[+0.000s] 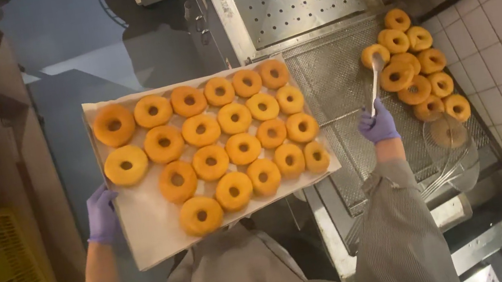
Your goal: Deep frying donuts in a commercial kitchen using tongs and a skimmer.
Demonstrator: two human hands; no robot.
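Your left hand (101, 215) grips the paper-lined tray (143, 232) by its left edge while your right hand (377, 125) is closed around tongs (375, 86) pinching a doughnut (375, 55) on the fryer's wire rack (338, 88), probably soft and greasy, so grab its sides gently.

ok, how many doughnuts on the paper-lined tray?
22 golden ring doughnuts, in four slanted rows on the paper-lined tray: 6 farthest, then 6, 5, and 5 nearest the person. None look hidden.
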